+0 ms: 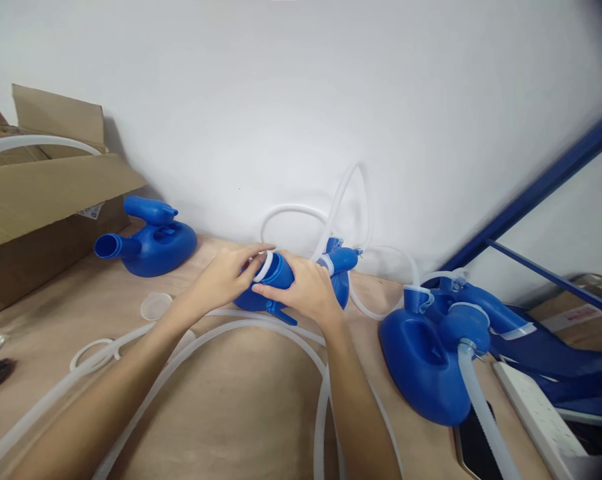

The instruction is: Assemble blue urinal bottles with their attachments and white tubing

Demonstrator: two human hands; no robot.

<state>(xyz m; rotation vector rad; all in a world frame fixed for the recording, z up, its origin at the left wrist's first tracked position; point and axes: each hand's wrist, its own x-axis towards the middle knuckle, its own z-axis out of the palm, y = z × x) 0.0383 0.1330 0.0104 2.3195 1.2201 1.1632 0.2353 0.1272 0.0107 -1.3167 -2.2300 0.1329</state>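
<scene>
My left hand (231,277) pinches a white ring (265,266) at the wide mouth of a blue urinal bottle (281,272). My right hand (305,287) is wrapped round the neck of that bottle from the right, so part of the bottle is hidden. A small blue spout or lever (282,315) sticks out below the neck. Just behind my right hand stands another blue urinal bottle (341,261) with a clear hose (338,200) rising from it. Under my wrists, long translucent tubes (221,328) curve across the wooden table.
On the left, a blue urinal bottle (161,243) stands beside an open cardboard box (45,200). A round translucent lid (156,306) and a white ring (88,357) lie near my left forearm. To the right are a hosed urinal bottle (421,360), a phone (481,443) and a power strip (535,413).
</scene>
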